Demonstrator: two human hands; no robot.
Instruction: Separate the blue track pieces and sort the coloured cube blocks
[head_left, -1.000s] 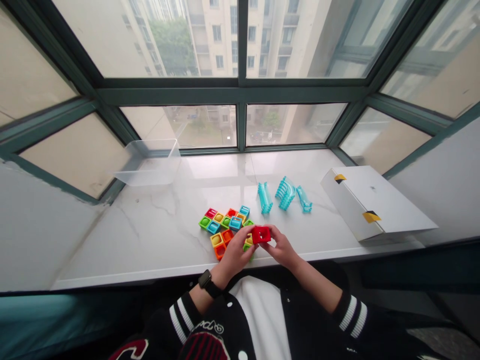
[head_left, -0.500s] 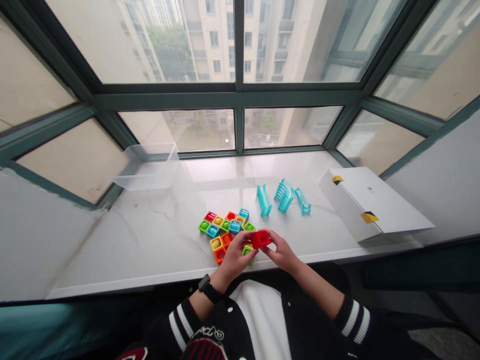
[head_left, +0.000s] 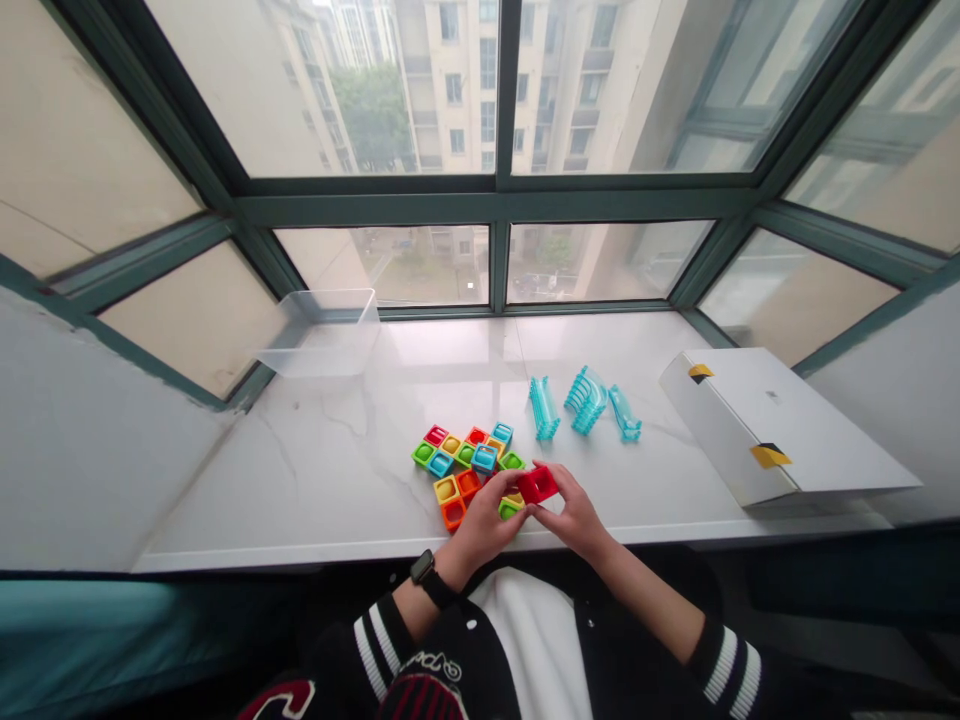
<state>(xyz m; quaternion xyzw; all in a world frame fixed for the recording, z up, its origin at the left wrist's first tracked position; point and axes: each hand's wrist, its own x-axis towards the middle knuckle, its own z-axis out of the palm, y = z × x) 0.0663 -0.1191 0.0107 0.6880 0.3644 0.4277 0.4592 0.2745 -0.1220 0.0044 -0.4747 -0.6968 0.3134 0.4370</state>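
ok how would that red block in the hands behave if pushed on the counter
The red block will probably feel light, since its visible side looks hollow. It seems stiff, its edges looking straight between the left hand and right hand. Being boxy, it should slide rather than roll on the glossy counter.

No word can be read. Below and to the left of the grip on the red block (head_left: 538,486), pale script (head_left: 431,663) is borne by the dark jacket (head_left: 630,655); its letters are too small to be made out. Farther left and lower, a dark-red patch (head_left: 300,692) edged in white is cut off by the bottom border, and only a curve like a C can be recognised. Well to the right, a small unreadable mark (head_left: 772,394) is carried by the white box (head_left: 821,435).
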